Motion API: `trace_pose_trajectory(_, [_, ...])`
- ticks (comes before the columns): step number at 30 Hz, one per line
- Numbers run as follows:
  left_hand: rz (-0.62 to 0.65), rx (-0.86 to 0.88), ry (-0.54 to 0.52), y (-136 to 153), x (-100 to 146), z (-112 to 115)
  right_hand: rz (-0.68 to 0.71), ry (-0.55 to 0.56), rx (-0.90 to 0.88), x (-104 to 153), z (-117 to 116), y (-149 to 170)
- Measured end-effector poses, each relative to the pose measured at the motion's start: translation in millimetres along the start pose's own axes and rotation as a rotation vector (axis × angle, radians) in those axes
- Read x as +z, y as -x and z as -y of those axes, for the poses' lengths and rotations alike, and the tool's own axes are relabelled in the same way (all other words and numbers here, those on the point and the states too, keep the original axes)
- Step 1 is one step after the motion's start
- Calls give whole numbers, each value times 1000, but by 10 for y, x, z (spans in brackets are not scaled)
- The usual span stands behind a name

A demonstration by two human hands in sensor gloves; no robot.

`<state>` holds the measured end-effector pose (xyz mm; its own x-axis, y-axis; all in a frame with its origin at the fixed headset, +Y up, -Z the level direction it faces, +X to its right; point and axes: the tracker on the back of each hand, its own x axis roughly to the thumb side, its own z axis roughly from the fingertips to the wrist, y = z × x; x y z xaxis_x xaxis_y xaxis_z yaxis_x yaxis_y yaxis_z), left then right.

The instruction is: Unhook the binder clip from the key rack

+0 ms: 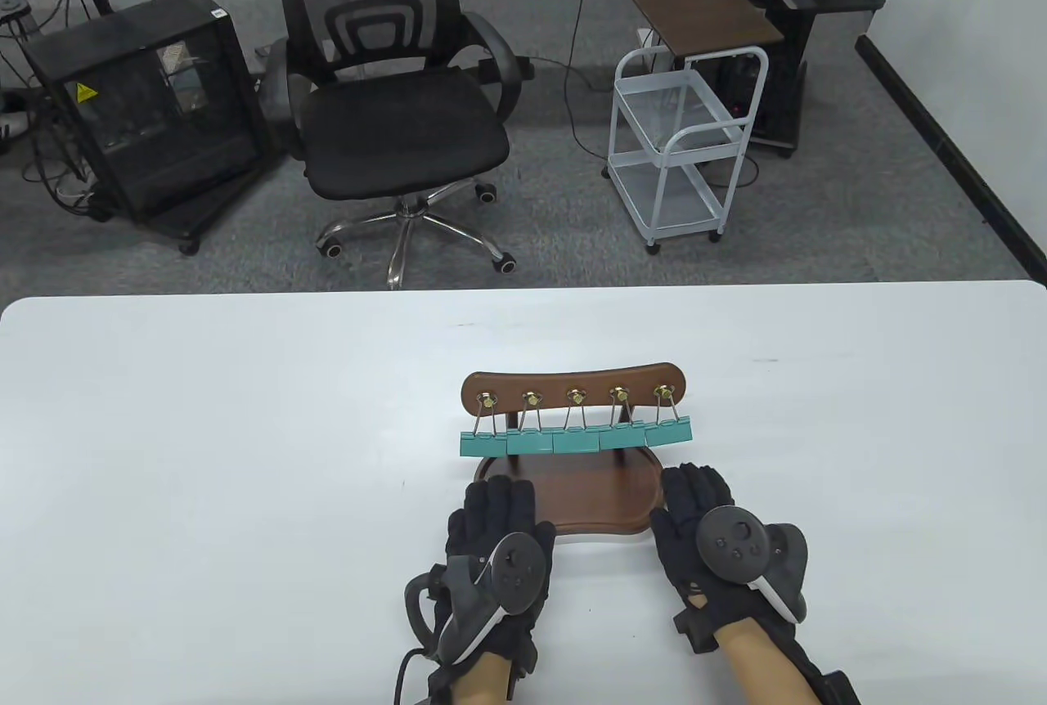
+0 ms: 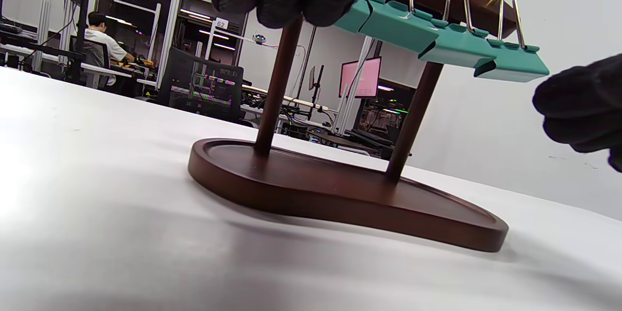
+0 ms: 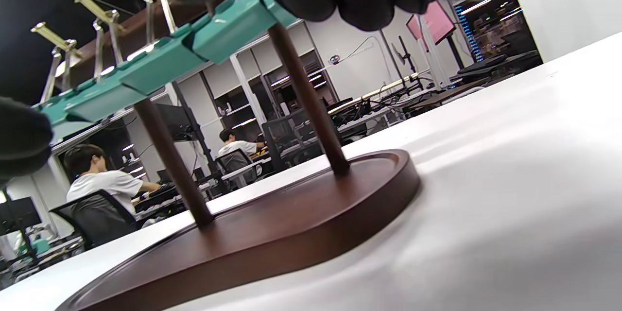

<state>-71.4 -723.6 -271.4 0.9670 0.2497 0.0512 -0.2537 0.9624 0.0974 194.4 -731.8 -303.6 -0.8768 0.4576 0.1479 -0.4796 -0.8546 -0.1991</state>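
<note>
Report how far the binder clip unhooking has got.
Nothing is unhooked: all five teal binder clips hang from the brass hooks of the wooden key rack. In hand: the left hand and right hand sit at the rack's base, gripping no clip. Left: lifting a clip off.

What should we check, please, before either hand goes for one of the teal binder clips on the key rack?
1. Clips hooked: five teal binder clips hang from the brass hooks of the key rack; ok.
2. Rack seated: its wooden base lies flat on the white table; ok.
3. Left hand free: it holds nothing, fingers at the base's near left edge; ok.
4. Right hand free: it holds nothing, beside the base's right end; ok.
5. Base steadied: whether either hand presses on it; cannot tell.
6. Clip chosen: neither hand touches a clip yet; not ok.
</note>
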Motion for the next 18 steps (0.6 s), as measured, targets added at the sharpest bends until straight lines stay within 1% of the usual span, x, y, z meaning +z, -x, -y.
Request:
trace_pose_trajectory(6, [0,8,-5,-2,-3,-1,-41,17,-28,-1,40,113])
trace_pose_trajectory(11, [2,9,-7,-3,-3,-3,-51,55,-102,-15,64,129])
trace_pose_trajectory(15, [6,23,-9,-8,-1,-4,-109,134,-216,-49,134,193])
trace_pose_trajectory(18, [10,26,-5,-13,-2,5,-178,196,-345,-107,202,270])
